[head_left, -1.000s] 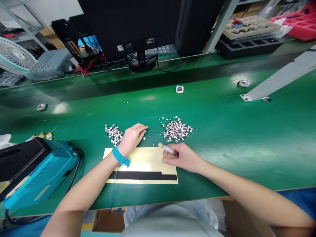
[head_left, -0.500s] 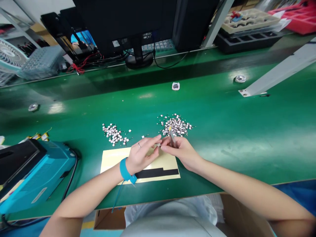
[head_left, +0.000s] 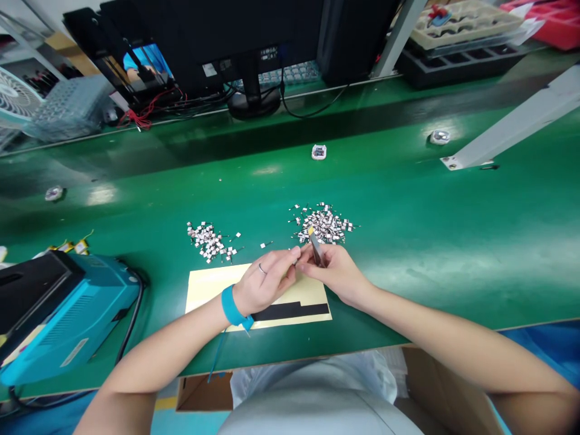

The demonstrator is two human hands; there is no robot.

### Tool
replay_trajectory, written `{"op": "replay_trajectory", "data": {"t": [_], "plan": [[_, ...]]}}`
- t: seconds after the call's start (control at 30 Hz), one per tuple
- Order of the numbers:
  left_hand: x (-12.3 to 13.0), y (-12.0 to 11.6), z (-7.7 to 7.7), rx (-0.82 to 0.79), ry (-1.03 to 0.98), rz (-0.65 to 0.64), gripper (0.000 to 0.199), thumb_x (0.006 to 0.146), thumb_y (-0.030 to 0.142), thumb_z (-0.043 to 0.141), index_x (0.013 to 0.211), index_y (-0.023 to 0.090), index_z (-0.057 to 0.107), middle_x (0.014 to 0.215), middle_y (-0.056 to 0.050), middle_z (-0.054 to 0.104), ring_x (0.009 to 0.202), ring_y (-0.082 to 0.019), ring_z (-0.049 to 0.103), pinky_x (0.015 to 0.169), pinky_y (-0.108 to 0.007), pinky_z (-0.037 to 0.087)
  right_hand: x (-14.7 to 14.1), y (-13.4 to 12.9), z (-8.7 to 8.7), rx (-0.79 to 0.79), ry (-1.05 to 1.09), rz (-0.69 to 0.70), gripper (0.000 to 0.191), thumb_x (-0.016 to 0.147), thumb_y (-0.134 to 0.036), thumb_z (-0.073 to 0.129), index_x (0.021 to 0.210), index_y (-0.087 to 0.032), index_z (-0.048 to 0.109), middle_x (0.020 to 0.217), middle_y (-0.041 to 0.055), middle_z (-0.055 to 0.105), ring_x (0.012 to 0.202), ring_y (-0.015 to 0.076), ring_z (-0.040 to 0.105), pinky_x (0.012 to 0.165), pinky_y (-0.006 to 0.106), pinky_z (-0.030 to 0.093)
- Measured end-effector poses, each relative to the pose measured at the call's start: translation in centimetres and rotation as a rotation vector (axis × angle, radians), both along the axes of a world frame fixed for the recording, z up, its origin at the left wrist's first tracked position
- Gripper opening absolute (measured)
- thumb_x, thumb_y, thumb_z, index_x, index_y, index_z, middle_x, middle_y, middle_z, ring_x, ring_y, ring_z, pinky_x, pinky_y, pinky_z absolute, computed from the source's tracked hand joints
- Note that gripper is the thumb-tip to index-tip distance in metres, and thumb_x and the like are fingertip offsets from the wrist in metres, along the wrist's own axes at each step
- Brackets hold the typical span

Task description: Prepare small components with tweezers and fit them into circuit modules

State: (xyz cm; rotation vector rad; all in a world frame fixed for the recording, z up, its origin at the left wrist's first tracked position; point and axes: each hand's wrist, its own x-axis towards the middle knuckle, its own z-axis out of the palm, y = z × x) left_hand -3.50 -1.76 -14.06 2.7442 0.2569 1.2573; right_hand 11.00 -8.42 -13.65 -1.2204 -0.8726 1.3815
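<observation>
Nearest: left hand (head_left: 265, 281), blue wrist strap (head_left: 232, 309) on the wrist, ring (head_left: 261, 269) on a finger. Fingers curled and half closed, tips right beside the tweezers' lower end; can't tell if they're pinching anything. Right hand (head_left: 333, 275) is closed on the tweezers (head_left: 316, 249), thumb and fingers gripping them, upper end tilted up and yellow-tipped. Both hands sit over a pale yellow sheet (head_left: 301, 296) with a black strip (head_left: 290, 311) along its near edge, on the green desk (head_left: 430, 266). Strap cord (head_left: 217, 356) drops over the desk's near edge toward a cardboard box (head_left: 203, 393).

Just past the sheet, two piles of small silvery rectangular parts: left pile (head_left: 208, 241), right pile (head_left: 322, 223), the tweezers overlapping the right pile's near edge in view. Lower left, a teal machine (head_left: 77, 320) with a black top.

Farther up the desk: small loose pieces (head_left: 319, 152) and (head_left: 439, 137). Far end: monitor (head_left: 203, 36) center, red wires (head_left: 138, 118) upper left, fan (head_left: 13, 99) at the left edge, beige tray (head_left: 466, 18) upper right.
</observation>
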Motion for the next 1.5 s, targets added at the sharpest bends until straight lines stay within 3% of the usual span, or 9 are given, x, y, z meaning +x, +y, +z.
{"op": "replay_trajectory", "data": {"t": [0.33, 0.53, 0.7, 0.77, 0.83, 0.9, 1.07, 1.33, 1.5], "plan": [[0.1, -0.1, 0.2, -0.019, -0.009, 0.035, 0.067, 0.075, 0.007, 0.054, 0.132, 0.011, 0.02, 0.086, -0.011, 0.061, 0.076, -0.014, 0.059, 0.063, -0.023, 0.053, 0.9, 0.2, 0.1, -0.053, 0.165, 0.033, 0.023, 0.06, -0.015, 0.067, 0.054, -0.014, 0.045, 0.065, -0.0028, 0.058, 0.064, 0.0082, 0.052, 0.063, 0.021, 0.036], [0.0, -0.3, 0.5, -0.089, 0.056, -0.014, 0.059, 0.077, 0.008, 0.052, 0.129, 0.011, 0.025, 0.091, -0.01, 0.059, 0.081, -0.013, 0.057, 0.068, -0.023, 0.051, 1.4, 0.6, 0.3, -0.024, 0.038, 0.09, 0.023, 0.063, -0.022, 0.068, 0.058, -0.014, 0.047, 0.062, -0.002, 0.056, 0.062, 0.0091, 0.051, 0.06, 0.021, 0.037], [-0.8, 2.7, 2.5, -0.073, 0.393, 0.263, 0.015, 0.08, 0.019, 0.051, 0.094, 0.013, 0.056, 0.083, -0.007, 0.06, 0.078, -0.018, 0.056, 0.068, -0.031, 0.048, 3.4, 1.1, 0.6, 0.22, -0.514, -0.332, 0.023, 0.066, -0.02, 0.064, 0.059, -0.016, 0.042, 0.074, 0.0005, 0.055, 0.049, 0.0054, 0.038, 0.047, 0.02, 0.031], [-1.3, 4.1, 2.8, -0.096, 0.554, 0.396, 0.018, 0.078, 0.028, 0.055, 0.085, 0.012, 0.059, 0.077, -0.007, 0.059, 0.072, -0.02, 0.056, 0.064, -0.031, 0.047, 3.9, 0.8, 1.0, 0.328, -0.755, -0.464, 0.02, 0.069, -0.02, 0.062, 0.062, -0.016, 0.044, 0.071, -0.0009, 0.053, 0.045, 0.0046, 0.032, 0.045, 0.02, 0.029], [-1.7, 5.0, 2.5, -0.114, 0.693, 0.438, 0.026, 0.074, 0.036, 0.058, 0.08, 0.011, 0.06, 0.073, -0.008, 0.058, 0.068, -0.021, 0.057, 0.06, -0.03, 0.046, 3.7, 0.0, 1.3, 0.415, -0.899, -0.349, 0.017, 0.072, -0.02, 0.061, 0.063, -0.016, 0.047, 0.063, -0.0026, 0.051, 0.045, 0.0056, 0.034, 0.046, 0.02, 0.029], [-1.7, 5.3, 1.8, -0.123, 0.774, 0.426, 0.025, 0.071, 0.036, 0.062, 0.076, 0.011, 0.061, 0.069, -0.007, 0.058, 0.064, -0.02, 0.057, 0.056, -0.029, 0.045, 2.8, -1.1, 1.3, 0.466, -0.983, -0.034, 0.011, 0.074, -0.02, 0.059, 0.066, -0.016, 0.052, 0.06, -0.0022, 0.053, 0.049, 0.0072, 0.043, 0.047, 0.019, 0.032], [-1.1, 4.9, 0.8, -0.134, 0.757, 0.392, 0.007, 0.072, 0.018, 0.061, 0.067, 0.013, 0.059, 0.066, -0.005, 0.058, 0.059, -0.018, 0.057, 0.053, -0.026, 0.043, 0.2, -3.5, 0.7, 0.336, -1.326, 0.564, 0.013, 0.072, -0.021, 0.063, 0.083, -0.015, 0.059, 0.079, 0.0035, 0.059, 0.062, 0.0152, 0.058, 0.052, 0.024, 0.041], [-0.3, 4.1, -0.1, -0.662, 0.303, 0.085, 0.01, 0.076, 0.011, 0.053, 0.081, 0.016, 0.06, 0.078, -0.001, 0.066, 0.068, -0.011, 0.061, 0.061, -0.02, 0.049, -1.6, -4.8, -0.5, 0.5, -1.611, 0.592, 0.01, 0.079, -0.009, 0.05, 0.074, -0.013, 0.058, 0.069, 0.0056, 0.054, 0.057, 0.0178, 0.053, 0.045, 0.028, 0.039], [-0.3, 3.8, 0.1, -0.883, 0.228, -0.015, 0.013, 0.079, 0.016, 0.052, 0.08, 0.016, 0.065, 0.079, -0.005, 0.065, 0.073, -0.012, 0.061, 0.063, -0.023, 0.05, -0.9, -3.5, 0.0, 0.234, -1.409, 0.653, 0.002, 0.074, -0.013, 0.059, 0.074, -0.014, 0.06, 0.074, 0.0043, 0.06, 0.061, 0.0168, 0.057, 0.049, 0.025, 0.037]]}}
